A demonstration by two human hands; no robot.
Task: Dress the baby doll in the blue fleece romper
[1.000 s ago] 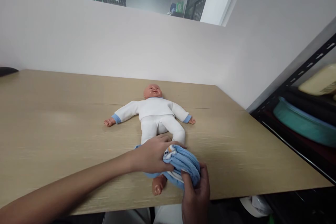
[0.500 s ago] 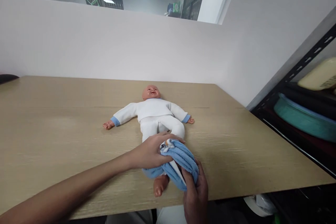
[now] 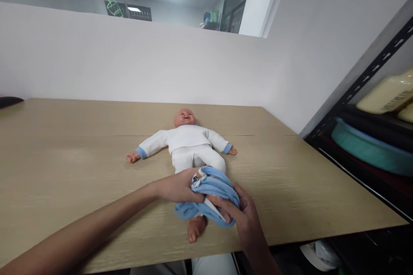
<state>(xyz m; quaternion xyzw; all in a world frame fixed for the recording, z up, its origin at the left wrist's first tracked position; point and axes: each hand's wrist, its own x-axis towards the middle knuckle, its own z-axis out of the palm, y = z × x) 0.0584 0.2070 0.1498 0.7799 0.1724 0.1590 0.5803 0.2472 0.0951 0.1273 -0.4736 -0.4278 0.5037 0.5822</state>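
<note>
Doll (image 3: 189, 138) lies face-up, legs toward the near edge of the table (image 3: 97, 172); one foot (image 3: 196, 228) protrudes. Left hand (image 3: 183, 185) grasps bunched blue trousers (image 3: 215, 181) around its shins; right hand (image 3: 248, 215) grips their opening, digits inside. Risk: overly tight bunching could snag the other foot.

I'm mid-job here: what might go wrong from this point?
Snagging: the bunched blue terry-cloth garment, held by the left hand and right hand, may catch on what looks like a plastic foot in its opening.
Sliding: the white-clothed baby doll lies on the pale wooden table without visible restraint, so a tug might drag it toward the near edge, close to its bare brown plastic foot.
</note>
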